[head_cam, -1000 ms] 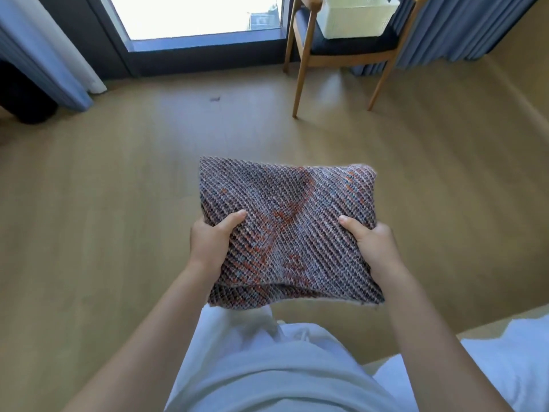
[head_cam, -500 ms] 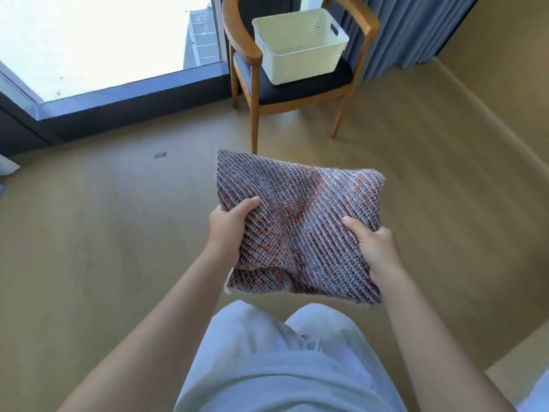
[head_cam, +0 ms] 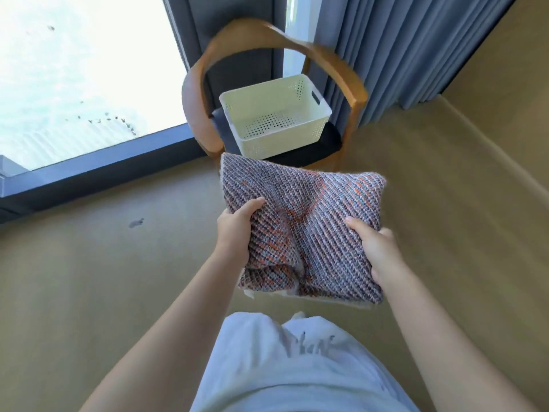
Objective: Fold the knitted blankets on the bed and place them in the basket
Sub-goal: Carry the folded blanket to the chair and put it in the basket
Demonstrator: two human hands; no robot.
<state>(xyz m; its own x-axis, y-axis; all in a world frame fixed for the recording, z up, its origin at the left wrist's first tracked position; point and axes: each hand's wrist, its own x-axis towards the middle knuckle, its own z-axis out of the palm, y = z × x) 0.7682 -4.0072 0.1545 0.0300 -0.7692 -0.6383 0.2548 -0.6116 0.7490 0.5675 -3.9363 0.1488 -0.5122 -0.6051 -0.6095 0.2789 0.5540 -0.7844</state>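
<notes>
Blanket (head_cam: pixel 306 233) first: it is folded into a thick square, knitted in grey, blue and orange diagonal ribs, and you hold it in the air in front of your body, above the bare tan floor (head_cam: pixel 89 278). Your left hand (head_cam: pixel 236 233) is closed on its left edge, thumb lying across the top face and fingers hidden underneath. Your right hand (head_cam: pixel 375 251) is closed on the right edge in the same way, thumb on top, fingers wrapped below. The near edge shows pale layers where the folds stack.

Just beyond the blanket's far edge stands the basket (head_cam: pixel 274 117), cream plastic with perforated walls and floor, nothing in it. It sits on the dark seat cushion of a wooden chair (head_cam: pixel 196 93) with a curved back. Behind the chair hang blue-grey curtains (head_cam: pixel 401 49), and to your left a large window (head_cam: pixel 74 78) glares bright. Your pale shirt (head_cam: pixel 285 367) fills the bottom of the view.
</notes>
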